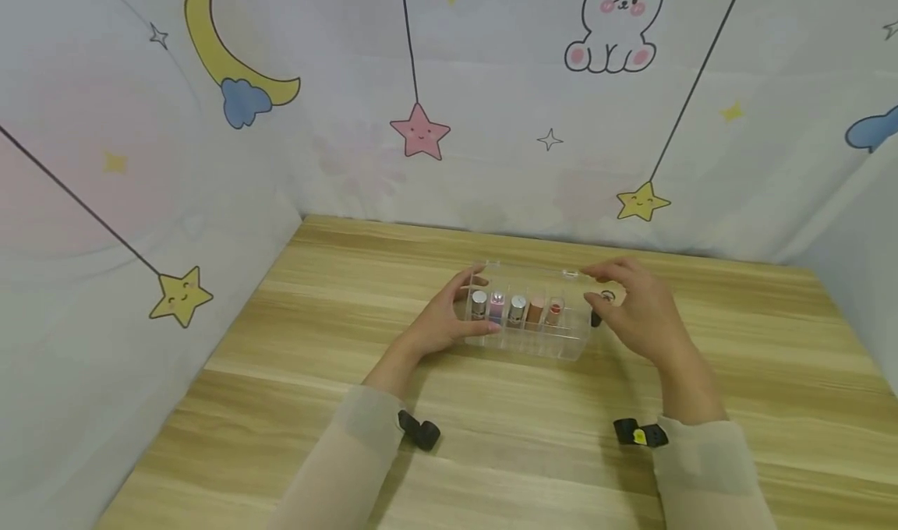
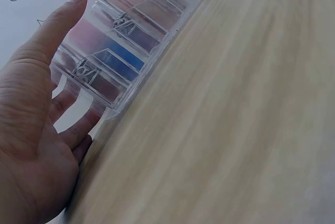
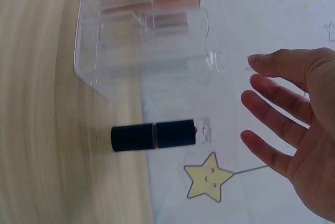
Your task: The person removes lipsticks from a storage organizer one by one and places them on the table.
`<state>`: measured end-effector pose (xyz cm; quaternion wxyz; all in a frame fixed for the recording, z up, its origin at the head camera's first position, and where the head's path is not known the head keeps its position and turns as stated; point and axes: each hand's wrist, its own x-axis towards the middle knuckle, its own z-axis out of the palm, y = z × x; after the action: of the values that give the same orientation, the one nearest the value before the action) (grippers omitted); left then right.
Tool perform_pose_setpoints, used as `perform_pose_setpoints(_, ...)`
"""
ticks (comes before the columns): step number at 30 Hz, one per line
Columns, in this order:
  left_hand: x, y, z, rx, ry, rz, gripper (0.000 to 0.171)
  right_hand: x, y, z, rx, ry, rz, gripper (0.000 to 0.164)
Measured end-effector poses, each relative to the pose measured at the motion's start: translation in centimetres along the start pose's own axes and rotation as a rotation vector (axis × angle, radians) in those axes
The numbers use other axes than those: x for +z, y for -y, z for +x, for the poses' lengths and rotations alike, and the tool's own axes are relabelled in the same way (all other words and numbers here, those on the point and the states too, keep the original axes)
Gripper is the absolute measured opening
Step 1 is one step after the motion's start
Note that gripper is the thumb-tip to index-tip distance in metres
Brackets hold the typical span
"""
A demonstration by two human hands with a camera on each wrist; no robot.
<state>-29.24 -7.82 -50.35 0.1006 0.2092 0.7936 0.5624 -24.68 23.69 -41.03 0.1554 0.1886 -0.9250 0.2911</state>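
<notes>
A clear plastic lipstick organizer (image 1: 571,349) stands on the table, with several lipsticks in a row of slots, among them silver-topped, pink-and-blue and brown ones. My left hand (image 1: 438,319) grips its left end, thumb along the near side and fingers round the end. Just beyond the organizer's right end stands an upright black lipstick (image 3: 172,135) with a clear top. Over it is my right hand (image 1: 638,312), thumb and fingers spread apart. In the right wrist view, the right fingertips are apart from the black lipstick and hold nothing.
The wood-grain table (image 1: 519,452) meets a white printed cloth (image 1: 505,179) behind the organizer, and cloth also hangs at both sides. Black camera straps (image 1: 419,430) sit on both wrists.
</notes>
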Motion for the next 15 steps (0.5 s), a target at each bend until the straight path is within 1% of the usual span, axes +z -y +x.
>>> perform_pose_setpoints(3,0.0,0.0,-0.1,-0.003,-0.005,0.001,0.102,0.5,0.9,0.2,-0.070,-0.007,-0.029,0.036)
perform_pose_setpoints(5,-0.1,0.1,-0.1,-0.003,-0.006,0.004,0.102,0.9,1.3,0.3,-0.093,0.008,-0.039,0.035)
perform_pose_setpoints(9,-0.1,0.2,-0.1,-0.003,-0.003,-0.001,0.103,1.5,1.8,0.3,-0.100,0.048,-0.045,0.031)
perform_pose_setpoints(11,-0.3,-0.5,-0.3,-0.017,0.012,-0.009,0.103,1.9,1.8,0.4,-0.099,0.061,-0.045,0.029)
perform_pose_setpoints(15,-0.2,-0.7,-0.2,-0.036,0.026,-0.021,0.102,2.3,1.7,0.5,-0.091,0.083,-0.055,0.029)
